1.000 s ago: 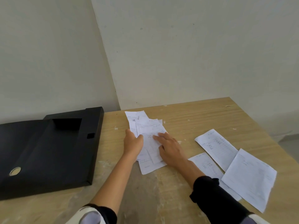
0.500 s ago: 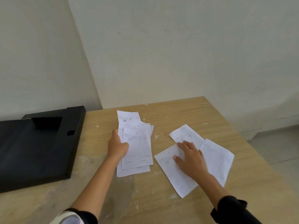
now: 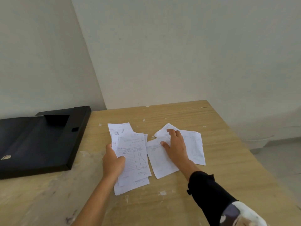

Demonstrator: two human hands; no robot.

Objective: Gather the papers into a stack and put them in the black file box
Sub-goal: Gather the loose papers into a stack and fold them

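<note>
While both hands work the papers, the scene reads as follows.

Table: pale wood with white flecks and scuffs, set into a corner of two plain walls.

Black file box: lies open and flat on the left part of the table, well apart from the papers; a round light spot shows near its left edge.

Gathered stack: several printed sheets overlapping unevenly, fanned at the far end, lying near the middle of the table, just right of the box.

Loose sheets: about three sheets overlapping one another just right of the stack, their near edge almost touching it.

Left hand: clasps the left edge of the gathered stack, thumb on top of the upper sheet, fingers curled at the edge; the forearm is bare.

Right hand: spread flat, palm down, pressing on the loose sheets with fingers splayed; nothing is pinched in it.

Sleeve: black, covering the right forearm up to the wrist.
</note>
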